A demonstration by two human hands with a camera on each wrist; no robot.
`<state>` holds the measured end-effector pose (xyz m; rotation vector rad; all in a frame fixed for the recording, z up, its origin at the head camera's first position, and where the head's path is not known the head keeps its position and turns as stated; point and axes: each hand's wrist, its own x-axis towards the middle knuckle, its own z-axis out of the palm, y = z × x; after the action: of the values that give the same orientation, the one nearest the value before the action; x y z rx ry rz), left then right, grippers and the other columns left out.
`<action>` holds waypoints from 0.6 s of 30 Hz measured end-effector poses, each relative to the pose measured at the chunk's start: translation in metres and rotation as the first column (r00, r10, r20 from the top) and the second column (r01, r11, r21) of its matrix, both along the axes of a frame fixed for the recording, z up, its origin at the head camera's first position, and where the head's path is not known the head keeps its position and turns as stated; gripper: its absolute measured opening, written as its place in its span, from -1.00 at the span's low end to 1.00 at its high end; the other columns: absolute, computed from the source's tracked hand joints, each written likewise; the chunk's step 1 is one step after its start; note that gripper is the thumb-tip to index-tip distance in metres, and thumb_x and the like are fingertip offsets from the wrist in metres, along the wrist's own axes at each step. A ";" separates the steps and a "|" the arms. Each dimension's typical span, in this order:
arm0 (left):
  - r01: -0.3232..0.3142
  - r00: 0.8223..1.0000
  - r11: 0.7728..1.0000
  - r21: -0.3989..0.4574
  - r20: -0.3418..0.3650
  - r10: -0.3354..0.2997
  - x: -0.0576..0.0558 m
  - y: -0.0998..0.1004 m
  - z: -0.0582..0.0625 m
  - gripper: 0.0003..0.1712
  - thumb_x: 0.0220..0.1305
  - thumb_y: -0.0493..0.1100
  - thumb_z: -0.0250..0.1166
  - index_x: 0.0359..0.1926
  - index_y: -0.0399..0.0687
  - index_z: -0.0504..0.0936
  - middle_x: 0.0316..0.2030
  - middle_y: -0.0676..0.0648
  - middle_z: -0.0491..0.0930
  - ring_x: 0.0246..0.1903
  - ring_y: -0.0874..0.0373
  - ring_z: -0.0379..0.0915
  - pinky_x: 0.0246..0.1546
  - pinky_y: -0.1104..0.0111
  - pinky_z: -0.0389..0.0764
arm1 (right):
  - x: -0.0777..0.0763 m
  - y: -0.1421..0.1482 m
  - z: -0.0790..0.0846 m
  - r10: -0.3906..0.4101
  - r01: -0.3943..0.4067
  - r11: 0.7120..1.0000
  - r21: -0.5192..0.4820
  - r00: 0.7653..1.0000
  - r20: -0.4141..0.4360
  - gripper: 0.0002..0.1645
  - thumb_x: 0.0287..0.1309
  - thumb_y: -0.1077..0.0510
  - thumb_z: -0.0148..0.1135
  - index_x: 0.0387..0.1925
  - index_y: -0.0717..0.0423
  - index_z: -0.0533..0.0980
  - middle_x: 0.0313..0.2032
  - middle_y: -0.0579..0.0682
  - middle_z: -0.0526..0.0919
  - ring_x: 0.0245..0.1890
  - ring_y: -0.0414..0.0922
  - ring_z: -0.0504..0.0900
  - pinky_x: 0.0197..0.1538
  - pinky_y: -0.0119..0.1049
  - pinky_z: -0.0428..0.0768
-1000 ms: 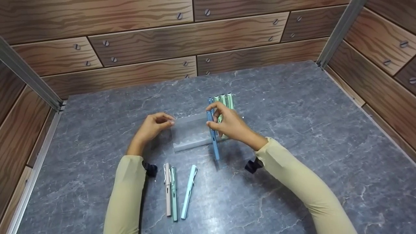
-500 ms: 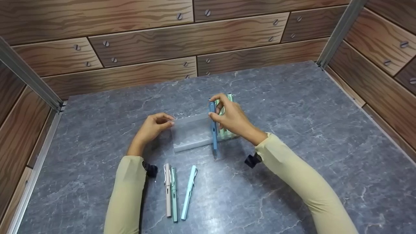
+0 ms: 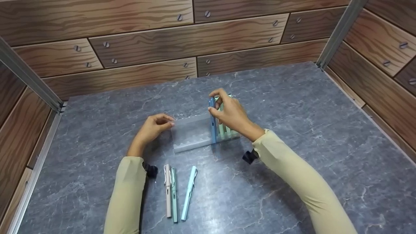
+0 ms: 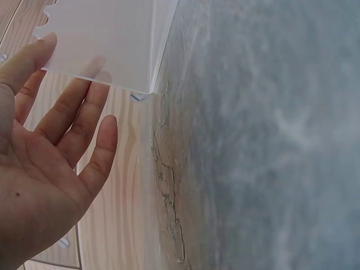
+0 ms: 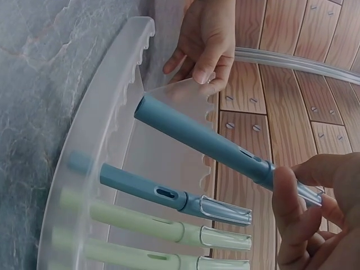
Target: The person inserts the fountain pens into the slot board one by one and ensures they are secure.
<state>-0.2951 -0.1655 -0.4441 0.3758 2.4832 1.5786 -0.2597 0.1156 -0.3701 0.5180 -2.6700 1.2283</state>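
The right hand [image 3: 232,113] grasps a blue pen [image 3: 213,130], thumb and fingers pinching it close to its clip end, so that the rest of the barrel reaches out from the grip toward the person. Under this grip lies a clear rack [image 3: 191,130] with a row of notches along its walls; the free end of the held pen is over the notched front wall, and whether the two touch cannot be told. Just beside the held pen, in the right wrist view, a second blue pen [image 5: 143,188] sits in the rack, its clip facing up, and next to it light-green pens [image 5: 138,222] lie side by side in the same direction, partly beneath the right hand in the head view. To the left of that grip, the left hand [image 3: 152,127] pinches the rack's left end, its thumb on one side of the translucent plastic and fingertips showing through from the other. Nearer the person than both grips, three pens lie on the grey marbled table [image 3: 276,97]: a beige pen [image 3: 167,191] and a dark-green pen [image 3: 174,195] close together, and a pale-blue pen [image 3: 189,191] slanted a little apart, to their right.
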 end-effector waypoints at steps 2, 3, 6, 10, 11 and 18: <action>0.001 1.000 1.000 -0.002 0.009 0.000 0.001 0.000 0.001 -0.70 0.26 -0.16 0.31 -0.05 -0.25 0.63 -0.18 -0.09 0.67 -0.27 0.31 0.52 -0.16 0.39 0.53 | -0.001 -0.001 -0.001 -0.009 0.009 1.000 0.005 1.000 -0.008 -0.59 0.25 0.13 0.22 0.11 0.01 0.39 -0.40 -0.01 0.54 -0.74 -0.20 0.53 -0.62 -0.31 0.49; 0.000 1.000 1.000 -0.002 0.011 0.000 0.001 0.000 0.001 -0.69 0.26 -0.16 0.31 -0.04 -0.25 0.63 -0.17 -0.10 0.67 -0.26 0.31 0.52 -0.15 0.38 0.53 | -0.002 -0.001 -0.002 -0.013 0.013 1.000 0.005 1.000 -0.014 -0.59 0.24 0.13 0.23 0.11 0.02 0.39 -0.40 -0.02 0.54 -0.74 -0.19 0.53 -0.62 -0.31 0.48; 0.001 1.000 1.000 0.000 0.017 -0.001 0.003 -0.001 0.001 -0.68 0.27 -0.15 0.31 -0.03 -0.24 0.63 -0.14 -0.13 0.65 -0.27 0.30 0.50 -0.15 0.35 0.53 | -0.003 -0.003 -0.007 -0.010 0.010 1.000 0.010 1.000 -0.027 -0.58 0.25 0.13 0.23 0.11 0.03 0.38 -0.42 -0.02 0.55 -0.75 -0.20 0.53 -0.65 -0.34 0.44; 0.001 1.000 1.000 -0.005 0.009 -0.001 0.003 -0.001 0.000 -0.70 0.26 -0.15 0.32 -0.05 -0.24 0.64 -0.17 -0.11 0.66 -0.28 0.32 0.51 -0.17 0.39 0.52 | -0.005 -0.005 -0.013 -0.018 0.019 0.999 0.025 0.999 -0.042 -0.58 0.26 0.14 0.23 0.11 0.07 0.38 -0.41 -0.02 0.55 -0.76 -0.24 0.49 -0.66 -0.38 0.41; 0.002 1.000 1.000 -0.006 0.006 -0.002 0.003 -0.001 0.000 -0.70 0.26 -0.15 0.32 -0.06 -0.23 0.64 -0.18 -0.10 0.66 -0.28 0.32 0.51 -0.17 0.41 0.52 | -0.006 -0.005 -0.013 -0.025 0.026 0.999 0.027 0.999 -0.048 -0.58 0.25 0.14 0.23 0.11 0.07 0.38 -0.41 -0.02 0.55 -0.76 -0.25 0.49 -0.66 -0.38 0.41; 0.001 1.000 1.000 -0.006 -0.015 -0.001 0.001 0.000 0.000 -0.75 0.26 -0.16 0.31 -0.09 -0.20 0.66 -0.22 -0.02 0.66 -0.28 0.29 0.51 -0.21 0.44 0.51 | -0.012 -0.005 -0.012 -0.067 0.070 0.997 0.028 0.995 -0.077 -0.58 0.24 0.15 0.23 0.11 0.05 0.38 -0.41 -0.03 0.54 -0.75 -0.24 0.49 -0.65 -0.36 0.45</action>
<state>-0.2936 -0.1660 -0.4446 0.3900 2.4977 1.5733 -0.2713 0.1104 -0.3822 0.4640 -2.6238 1.1274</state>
